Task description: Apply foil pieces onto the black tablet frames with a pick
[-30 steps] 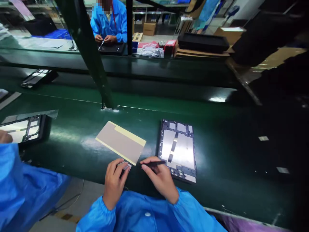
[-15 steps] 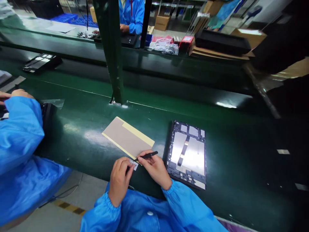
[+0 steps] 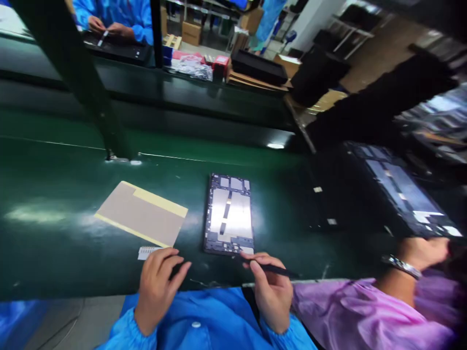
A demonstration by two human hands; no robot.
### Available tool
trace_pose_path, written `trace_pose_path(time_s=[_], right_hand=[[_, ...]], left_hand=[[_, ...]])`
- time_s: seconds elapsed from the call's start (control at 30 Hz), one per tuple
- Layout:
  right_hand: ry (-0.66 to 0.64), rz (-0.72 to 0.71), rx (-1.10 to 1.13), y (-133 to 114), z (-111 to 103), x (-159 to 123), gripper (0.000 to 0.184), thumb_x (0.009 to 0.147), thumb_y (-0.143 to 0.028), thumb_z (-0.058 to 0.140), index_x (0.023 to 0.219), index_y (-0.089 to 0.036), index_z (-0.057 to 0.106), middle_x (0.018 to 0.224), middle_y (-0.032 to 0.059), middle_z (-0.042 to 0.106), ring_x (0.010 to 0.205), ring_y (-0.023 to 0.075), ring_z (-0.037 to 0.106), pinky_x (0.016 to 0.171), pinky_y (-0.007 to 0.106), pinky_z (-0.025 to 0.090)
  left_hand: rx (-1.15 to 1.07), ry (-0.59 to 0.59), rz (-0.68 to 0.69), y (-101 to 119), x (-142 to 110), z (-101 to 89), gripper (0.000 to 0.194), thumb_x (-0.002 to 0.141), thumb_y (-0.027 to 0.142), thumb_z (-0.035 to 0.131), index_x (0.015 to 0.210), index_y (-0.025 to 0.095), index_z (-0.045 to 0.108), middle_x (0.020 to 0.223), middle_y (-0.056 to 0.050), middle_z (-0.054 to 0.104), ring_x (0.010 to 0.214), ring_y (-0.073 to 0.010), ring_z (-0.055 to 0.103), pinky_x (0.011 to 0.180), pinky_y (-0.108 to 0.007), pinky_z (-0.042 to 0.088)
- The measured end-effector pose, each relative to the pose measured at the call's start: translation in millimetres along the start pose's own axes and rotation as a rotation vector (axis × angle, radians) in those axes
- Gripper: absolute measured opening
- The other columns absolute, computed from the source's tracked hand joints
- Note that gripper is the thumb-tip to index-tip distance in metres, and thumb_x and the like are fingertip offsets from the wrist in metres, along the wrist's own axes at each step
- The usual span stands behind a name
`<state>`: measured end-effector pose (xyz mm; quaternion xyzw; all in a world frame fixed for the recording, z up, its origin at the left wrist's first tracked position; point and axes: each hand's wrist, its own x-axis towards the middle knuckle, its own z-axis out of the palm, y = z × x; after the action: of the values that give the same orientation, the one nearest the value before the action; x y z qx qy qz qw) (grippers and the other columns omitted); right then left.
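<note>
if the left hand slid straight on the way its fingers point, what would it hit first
Probably the beige sheet with yellow edge strips: the left hand points up-right along the green belt, past the small white label strip; depth is uncertain.

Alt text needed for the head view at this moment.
The right hand holds thin black tweezers at the near edge of an open black tablet frame on a green belt; the left hand rests by a small white label strip and tan sheet.
</note>
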<state>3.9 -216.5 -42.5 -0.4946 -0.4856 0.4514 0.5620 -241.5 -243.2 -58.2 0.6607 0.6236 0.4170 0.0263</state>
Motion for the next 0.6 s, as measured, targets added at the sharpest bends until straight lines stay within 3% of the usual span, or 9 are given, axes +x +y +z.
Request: trace_pose_path(time_s=[0.1,0.17,0.23,0.4,0.6], right_hand=[[0.206,-0.021,-0.071,10,-31,1,0.009,0.091,-0.026,0.071,0.094,-0.026,0.063,0.091,0.0041,0.07,0.094,0.0231,0.074,0.072,0.036,0.065],[0.26,-0.037,-0.086,16,-37,5,0.01,0.09,-0.029,0.071,0.093,-0.025,0.062,0.092,0.0048,0.07,0.099,0.0259,0.074,0.074,0.039,0.065],[0.279,-0.064,-0.096,21,-36,10,0.011,0.091,-0.031,0.07,0.092,-0.025,0.061,0.091,0.0056,0.071,0.106,0.0279,0.073,0.076,0.041,0.065],[0.252,-0.154,-0.151,33,-27,22,0.007,0.094,-0.028,0.065,0.093,-0.025,0.059,0.087,0.0042,0.073,0.096,0.0238,0.074,0.086,0.047,0.062],[0.281,-0.134,-0.165,45,-20,24,0.006,0.093,-0.027,0.066,0.091,-0.024,0.061,0.086,0.0049,0.074,0.088,0.0215,0.072,0.098,0.052,0.055]], left_hand=[[-0.08,-0.257,0.218,30,21,28.7,0.014,0.092,0.024,0.066,0.105,0.022,0.06,0.111,-0.008,0.067,0.105,-0.0241,0.065,0.09,-0.04,0.053],[-0.072,-0.4,0.349,47,34,53.3,0.016,0.09,0.021,0.068,0.103,0.022,0.059,0.115,-0.009,0.066,0.109,-0.0263,0.064,0.09,-0.041,0.054],[-0.04,-0.465,0.4,57,43,77.3,0.02,0.084,0.015,0.072,0.096,0.022,0.057,0.107,-0.007,0.065,0.101,-0.0251,0.066,0.08,-0.038,0.054],[0.019,-0.403,0.354,65,52,111.9,0.019,0.084,0.014,0.073,0.089,0.021,0.056,0.1,-0.006,0.064,0.089,-0.0226,0.063,0.071,-0.034,0.051],[-0.076,-0.366,0.395,61,53,108.0,0.005,0.095,0.017,0.057,0.092,0.02,0.059,0.106,-0.007,0.066,0.096,-0.0212,0.064,0.08,-0.034,0.054]])
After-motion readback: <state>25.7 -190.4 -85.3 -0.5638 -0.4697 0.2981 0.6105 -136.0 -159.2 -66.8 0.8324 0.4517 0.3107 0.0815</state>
